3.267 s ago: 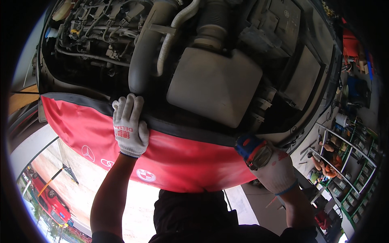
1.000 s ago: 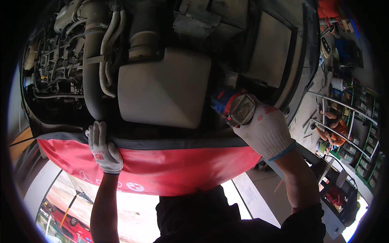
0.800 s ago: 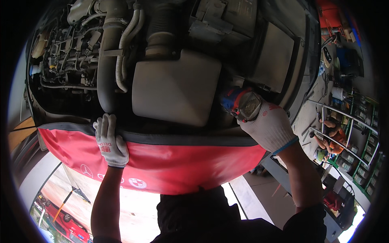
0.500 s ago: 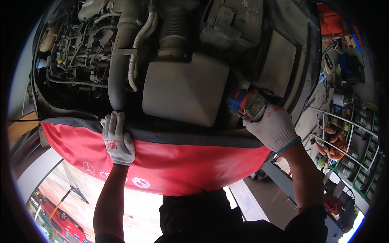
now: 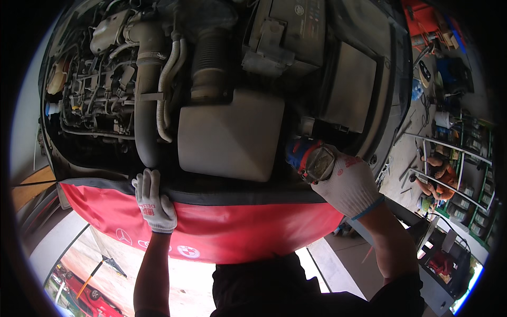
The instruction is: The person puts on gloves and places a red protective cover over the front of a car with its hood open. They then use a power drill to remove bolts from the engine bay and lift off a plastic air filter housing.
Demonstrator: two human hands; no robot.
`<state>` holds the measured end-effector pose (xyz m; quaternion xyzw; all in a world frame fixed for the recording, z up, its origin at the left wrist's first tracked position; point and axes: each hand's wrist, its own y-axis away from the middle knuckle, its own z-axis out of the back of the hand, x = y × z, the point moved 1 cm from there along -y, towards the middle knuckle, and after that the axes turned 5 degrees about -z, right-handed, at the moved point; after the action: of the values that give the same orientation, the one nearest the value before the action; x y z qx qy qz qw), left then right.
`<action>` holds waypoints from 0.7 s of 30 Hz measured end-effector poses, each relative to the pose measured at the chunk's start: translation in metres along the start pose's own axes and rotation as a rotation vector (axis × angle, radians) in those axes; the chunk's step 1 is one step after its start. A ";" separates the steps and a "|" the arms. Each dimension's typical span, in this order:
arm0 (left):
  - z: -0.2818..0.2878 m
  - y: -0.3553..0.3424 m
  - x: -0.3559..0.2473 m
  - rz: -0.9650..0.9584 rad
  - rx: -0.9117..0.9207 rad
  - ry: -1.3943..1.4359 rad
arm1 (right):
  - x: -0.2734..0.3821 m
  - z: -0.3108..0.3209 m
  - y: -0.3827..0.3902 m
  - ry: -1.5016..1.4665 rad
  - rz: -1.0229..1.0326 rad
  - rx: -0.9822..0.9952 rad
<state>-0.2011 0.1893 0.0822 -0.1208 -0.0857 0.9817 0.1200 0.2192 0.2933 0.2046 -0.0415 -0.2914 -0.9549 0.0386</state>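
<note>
My left hand point(image 5: 155, 203), in a white knit glove, lies with straight fingers over the black top edge of a red fender cover point(image 5: 253, 224) at the front of a car's engine bay. The fingertips are by the lower end of a wide dark pipe point(image 5: 148, 119). My right hand point(image 5: 351, 182), gloved too, is wrapped round a blue-and-red power tool point(image 5: 310, 160) with a greyish rear end. The tool is at the bay's front right, beside a large dusty box cover point(image 5: 229, 137). Its working tip is hidden.
A dusty engine point(image 5: 100, 95) with hoses fills the far left of the bay. Behind the box stands a battery point(image 5: 301, 34), with a flat-topped dark box point(image 5: 349, 87) to its right. At the right, a person in orange point(image 5: 447, 182) is near metal-framed racks point(image 5: 470, 203).
The whole view has shifted, so the bay appears lower and slightly left. My left hand stays on the cover's edge, and my right hand still grips the power tool in about the same place.
</note>
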 end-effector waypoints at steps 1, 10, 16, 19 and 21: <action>0.001 0.002 -0.001 0.008 0.007 -0.003 | 0.001 0.000 0.003 -0.063 0.016 -0.031; -0.003 0.006 -0.001 0.045 0.054 -0.003 | 0.005 0.021 0.001 -0.324 -0.031 0.029; -0.006 0.009 0.004 0.071 0.083 -0.021 | -0.014 0.037 0.011 -0.452 -0.043 0.013; -0.007 0.009 0.005 0.082 0.091 -0.018 | -0.019 0.035 0.006 -0.593 -0.131 -0.079; -0.005 0.012 0.006 0.091 0.114 -0.014 | -0.019 0.054 -0.002 -0.510 -0.135 -0.053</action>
<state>-0.2078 0.1800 0.0735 -0.1105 -0.0247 0.9902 0.0816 0.2413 0.3263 0.2459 -0.2623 -0.2687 -0.9213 -0.1011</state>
